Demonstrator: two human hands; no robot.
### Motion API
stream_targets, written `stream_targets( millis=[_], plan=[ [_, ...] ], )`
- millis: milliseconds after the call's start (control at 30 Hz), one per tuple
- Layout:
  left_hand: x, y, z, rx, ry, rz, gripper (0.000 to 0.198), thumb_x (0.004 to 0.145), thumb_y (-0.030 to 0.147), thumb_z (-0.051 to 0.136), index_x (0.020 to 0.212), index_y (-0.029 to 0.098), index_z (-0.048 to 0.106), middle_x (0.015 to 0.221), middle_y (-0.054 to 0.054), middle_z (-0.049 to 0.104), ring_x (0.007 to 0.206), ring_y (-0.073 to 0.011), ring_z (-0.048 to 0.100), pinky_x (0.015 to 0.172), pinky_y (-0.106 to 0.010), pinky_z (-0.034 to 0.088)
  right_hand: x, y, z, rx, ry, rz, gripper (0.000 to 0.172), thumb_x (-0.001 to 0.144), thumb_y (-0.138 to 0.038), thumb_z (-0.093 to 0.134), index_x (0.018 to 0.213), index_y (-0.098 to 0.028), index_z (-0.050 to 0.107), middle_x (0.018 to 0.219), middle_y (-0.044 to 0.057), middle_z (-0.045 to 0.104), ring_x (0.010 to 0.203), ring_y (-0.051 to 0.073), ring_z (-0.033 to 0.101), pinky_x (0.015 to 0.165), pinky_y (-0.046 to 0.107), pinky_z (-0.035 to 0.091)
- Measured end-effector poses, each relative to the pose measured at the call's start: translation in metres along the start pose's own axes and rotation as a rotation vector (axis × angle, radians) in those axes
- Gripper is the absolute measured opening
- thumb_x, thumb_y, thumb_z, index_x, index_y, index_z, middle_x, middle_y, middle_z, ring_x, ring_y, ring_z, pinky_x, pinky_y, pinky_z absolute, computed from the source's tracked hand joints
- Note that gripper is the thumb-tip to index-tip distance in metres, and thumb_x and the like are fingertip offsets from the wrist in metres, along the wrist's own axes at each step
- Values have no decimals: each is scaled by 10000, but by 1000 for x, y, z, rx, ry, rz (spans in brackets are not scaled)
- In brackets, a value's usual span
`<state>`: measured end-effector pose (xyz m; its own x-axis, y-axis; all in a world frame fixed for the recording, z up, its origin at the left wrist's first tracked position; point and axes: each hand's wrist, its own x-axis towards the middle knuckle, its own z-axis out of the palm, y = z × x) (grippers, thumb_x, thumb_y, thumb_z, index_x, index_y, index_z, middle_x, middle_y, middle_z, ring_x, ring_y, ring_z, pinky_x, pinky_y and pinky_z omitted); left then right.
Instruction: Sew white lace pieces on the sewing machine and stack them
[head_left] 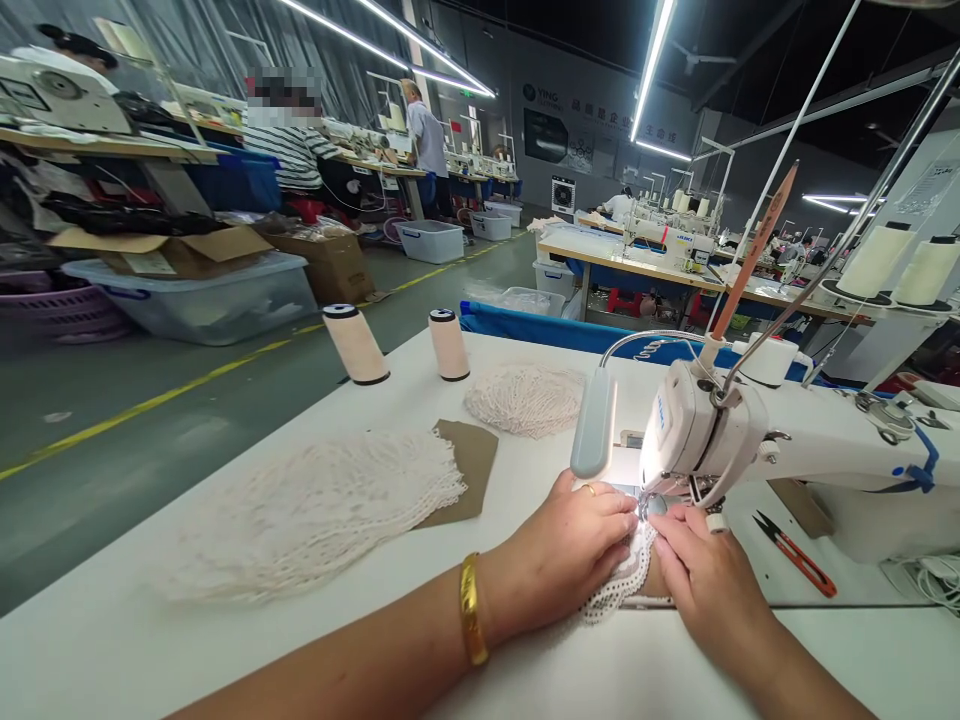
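Lace strip (626,580) lies under left hand (570,545), fingers pressed flat; right hand (694,575) seemingly pinches its edge.

Both arms are bare. The left arm (337,660) comes in from 7 o'clock and points toward 2 o'clock. The right arm (795,680) comes in from 5 o'clock and points toward 11 o'clock. The two hands meet low down, at about 4 o'clock from the middle. The left hand (577,545) lies palm down with its wrist straight. Its fingers (619,520) bend a little and the tips press down. The right hand (701,575) is palm down too, at 3 o'clock from the left hand and just beside it. Its fingers (675,525) stretch toward 11 o'clock, close to the left fingertips.
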<state>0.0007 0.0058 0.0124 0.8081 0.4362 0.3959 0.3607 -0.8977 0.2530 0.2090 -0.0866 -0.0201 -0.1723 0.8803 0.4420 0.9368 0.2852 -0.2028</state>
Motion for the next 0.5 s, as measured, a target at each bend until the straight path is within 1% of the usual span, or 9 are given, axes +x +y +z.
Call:
stream_targets(
  millis=[67,133,167,233,300,367,433,500],
  plan=[
    [-1,0,-2,-3,-16,23,104,961,185,608,965,226,703,1013,-42,762,969,-235,680,982,-416,405,0,0,0,7,19,-25,318,1029,-139,422,1195,-221,680,1023,93,709,666,213,576,613,337,413],
    [-3,4,-6,-14,-17,28,68,969,224,624,941,215,685,1031,-42,749,961,-237,670,970,-431,396,-1,0,-1,37,22,-53,320,1035,-137,418,1224,-212,665,963,82,689,676,216,575,610,333,416],
    [-5,7,-8,-26,-21,27,56,954,254,658,922,210,672,1039,-40,740,960,-238,664,969,-437,391,-2,0,-2,55,18,-66,318,1038,-139,422,1241,-209,656,941,78,678,703,223,586,622,332,428],
    [-10,15,-11,-57,-44,23,157,879,303,755,864,199,638,1026,-30,721,948,-236,648,977,-443,385,-3,-1,-4,83,3,-87,302,1037,-145,440,1244,-214,649,919,69,660,771,239,603,665,337,454],
    [-14,21,-11,-76,-61,23,211,812,265,793,801,192,596,976,-16,699,914,-225,628,981,-440,385,-4,-1,-6,94,-11,-105,275,1030,-151,455,1199,-227,658,912,64,648,806,250,601,694,345,462],
    [-16,24,-8,-67,-35,39,153,841,144,697,776,189,565,921,-7,681,855,-201,604,956,-425,392,-5,-2,-8,99,-25,-114,236,1020,-163,474,1137,-234,667,889,55,636,795,248,594,688,341,453],
    [-15,23,-3,-63,22,70,178,875,44,562,779,192,537,867,-4,663,792,-184,574,896,-393,404,-4,-1,-9,108,-51,-111,184,1008,-189,512,1096,-235,667,859,43,625,756,235,587,660,326,436],
    [-11,19,1,-92,73,78,204,908,42,500,779,200,497,806,-2,631,718,-176,530,792,-353,412,-3,0,-8,116,-75,-103,134,997,-223,552,1067,-235,666,839,34,623,726,224,583,637,314,416]
  ],
)
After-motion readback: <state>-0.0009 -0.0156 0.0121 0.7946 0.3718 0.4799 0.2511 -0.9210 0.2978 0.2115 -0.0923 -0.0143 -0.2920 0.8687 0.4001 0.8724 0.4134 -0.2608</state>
